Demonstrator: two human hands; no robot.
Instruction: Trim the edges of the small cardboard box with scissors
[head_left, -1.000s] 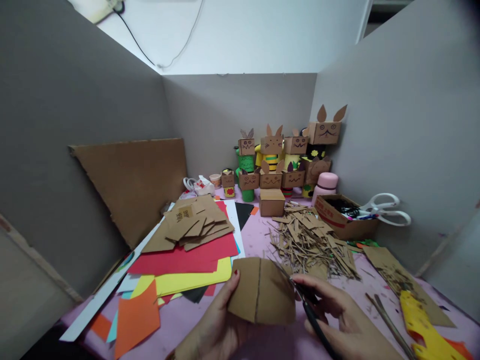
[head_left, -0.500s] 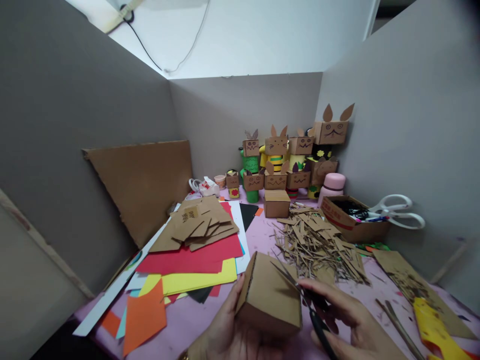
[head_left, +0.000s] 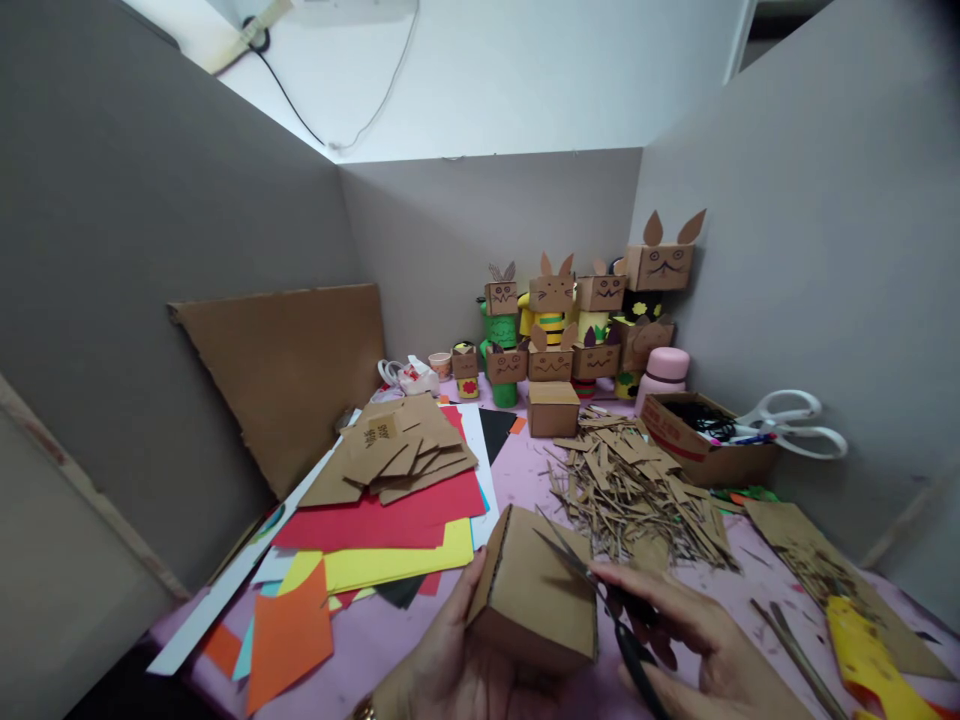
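My left hand (head_left: 457,640) is wrapped round a small brown cardboard box (head_left: 536,590), with the thumb along its left side and the palm beneath. The box is held tilted above the table, one flat face turned up. In my right hand (head_left: 690,635) is a pair of black-handled scissors (head_left: 634,655), fingers in and around the handles. The scissors' blades are slightly apart and lie over the box's upper face, tips toward its far edge. Whether the blades touch the cardboard I cannot tell.
Thin cardboard scraps (head_left: 637,480) are heaped beyond my right hand. Coloured paper (head_left: 390,515) and cardboard pieces (head_left: 397,440) lie at the left. Behind stand box-headed animal figures (head_left: 551,360), a plain box (head_left: 553,410), a pink bottle (head_left: 664,375) and a carton with white scissors (head_left: 795,425).
The box and both hands have shifted slightly left. The scissors' blades have moved a little left with them over the box's upper face. Both grips stay the same.
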